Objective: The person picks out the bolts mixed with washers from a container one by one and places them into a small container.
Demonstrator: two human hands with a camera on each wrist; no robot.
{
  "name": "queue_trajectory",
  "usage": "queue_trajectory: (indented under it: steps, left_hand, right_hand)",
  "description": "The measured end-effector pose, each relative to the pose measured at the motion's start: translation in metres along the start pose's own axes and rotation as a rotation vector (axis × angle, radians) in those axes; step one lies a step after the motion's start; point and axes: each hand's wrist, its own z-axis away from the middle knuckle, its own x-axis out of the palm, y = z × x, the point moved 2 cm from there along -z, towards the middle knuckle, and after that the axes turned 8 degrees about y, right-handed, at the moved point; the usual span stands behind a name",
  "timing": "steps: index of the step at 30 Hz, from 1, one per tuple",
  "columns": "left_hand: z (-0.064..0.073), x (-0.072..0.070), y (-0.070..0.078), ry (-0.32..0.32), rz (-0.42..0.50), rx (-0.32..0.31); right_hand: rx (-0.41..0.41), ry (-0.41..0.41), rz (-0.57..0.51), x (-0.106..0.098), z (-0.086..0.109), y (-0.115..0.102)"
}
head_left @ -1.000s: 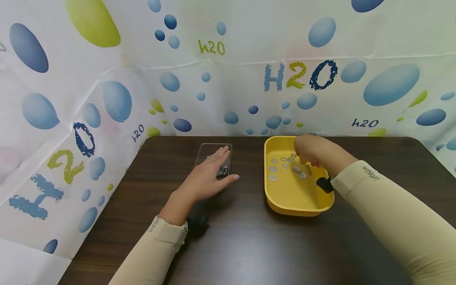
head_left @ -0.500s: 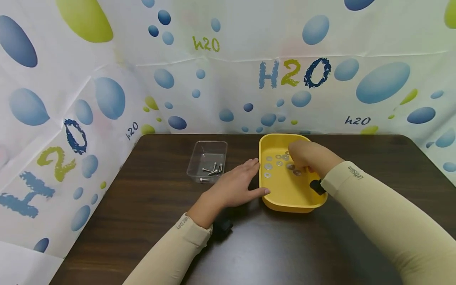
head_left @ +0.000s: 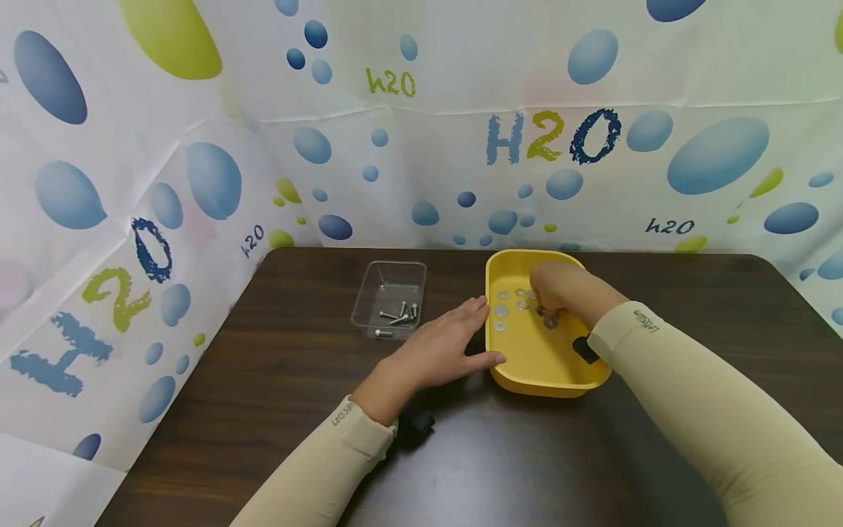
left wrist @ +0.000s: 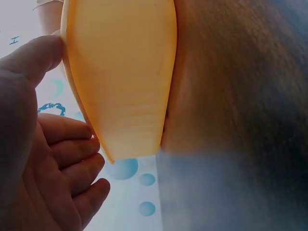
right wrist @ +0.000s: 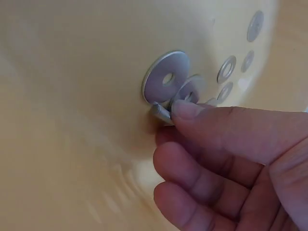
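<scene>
My right hand (head_left: 560,287) reaches down into the yellow tub (head_left: 540,375). In the right wrist view its thumb and index finger pinch a small metal bolt (right wrist: 161,112), whose end pokes out beside the washers (right wrist: 167,77) on the tub's floor. Several more flat washers (head_left: 501,310) lie scattered in the tub's left part. My left hand (head_left: 443,348) rests against the tub's left side, fingers extended at the rim and thumb near the front corner. In the left wrist view the fingertips (left wrist: 91,144) touch the outer edge of the tub.
Left of the tub stands a clear plastic box (head_left: 370,300) with several bolts (head_left: 400,318) inside. Both containers stand on the dark wooden table (head_left: 263,380). Behind the table hangs a white curtain (head_left: 448,66) with blue and green print.
My left hand has moved right from over the clear box to the tub's left rim. The right hand has dropped lower in the tub and taken hold of the bolt there.
</scene>
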Motion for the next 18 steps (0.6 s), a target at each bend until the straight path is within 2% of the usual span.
queue_trajectory:
  steps: [4, 8, 11, 14, 18]
  left_hand:
    - [0.0004, 0.0014, -0.0006, -0.004, 0.013, -0.003]
    - [0.0004, 0.0031, -0.0019, -0.004, 0.023, -0.003]
    - [0.0005, 0.0035, -0.0023, 0.001, 0.025, 0.004]
    - [0.0006, 0.0037, -0.0026, 0.004, 0.023, 0.01]
    - [0.0011, 0.0034, -0.0034, 0.001, 0.023, 0.008]
  right_hand:
    - [-0.037, -0.003, 0.012, 0.0024, -0.0013, -0.0015]
    - [-0.037, -0.013, 0.018, 0.0054, -0.0023, -0.0026]
    - [-0.013, -0.021, -0.021, 0.0065, -0.0025, -0.0025]
    - [-0.005, -0.026, -0.104, 0.0065, -0.0025, -0.0015]
    - [-0.053, -0.015, -0.161, 0.005, -0.0039, 0.0001]
